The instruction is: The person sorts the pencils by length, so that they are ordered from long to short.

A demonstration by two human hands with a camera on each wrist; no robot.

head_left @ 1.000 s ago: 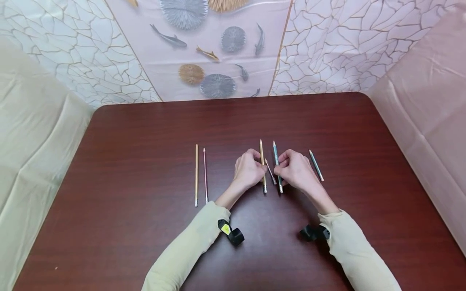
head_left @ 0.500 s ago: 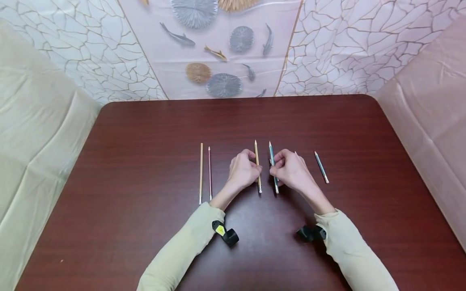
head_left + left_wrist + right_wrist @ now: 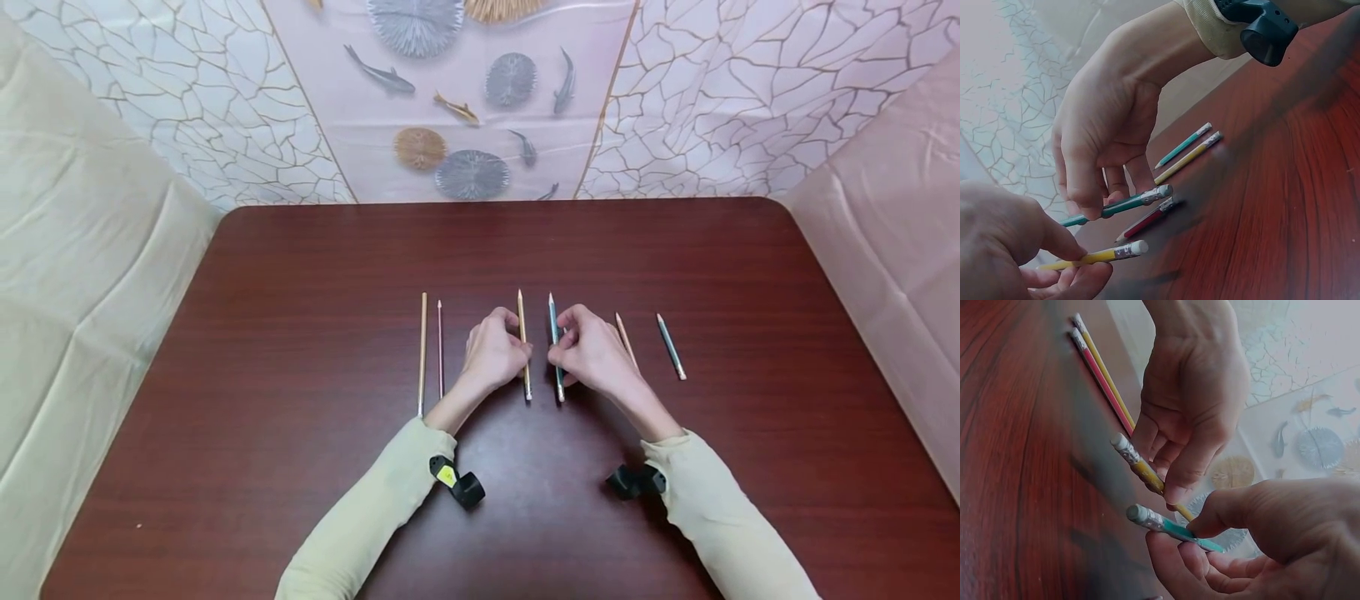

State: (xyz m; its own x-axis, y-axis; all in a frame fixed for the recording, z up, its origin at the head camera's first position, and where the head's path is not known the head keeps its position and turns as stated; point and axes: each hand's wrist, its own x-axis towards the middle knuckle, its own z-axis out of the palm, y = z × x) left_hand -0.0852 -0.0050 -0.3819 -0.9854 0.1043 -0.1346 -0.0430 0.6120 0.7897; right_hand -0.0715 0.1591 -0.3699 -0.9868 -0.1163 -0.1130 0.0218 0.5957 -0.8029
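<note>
My left hand (image 3: 497, 346) pinches a yellow pencil (image 3: 521, 312) between thumb and fingers, its tip pointing away and its white eraser towards me. Beside it my right hand (image 3: 596, 350) holds a teal pencil (image 3: 552, 312) the same way. The two pencils stand apart, nearly parallel, and look raised off the table in the wrist views. Beneath them a short red pencil (image 3: 1147, 223) lies on the table in the left wrist view; in the head view it is mostly hidden by my right hand.
On the brown table (image 3: 315, 275) a long yellow pencil (image 3: 422, 354) and a dark pink pencil (image 3: 440, 346) lie left of my left hand. To the right lie a short yellow pencil (image 3: 625, 337), partly covered by my right hand, and a short teal pencil (image 3: 671, 346).
Both hands have moved left over the table with their pencils. The short red pencil has passed behind my right hand, and the short yellow one has come into sight. The head view has shifted slightly.
</note>
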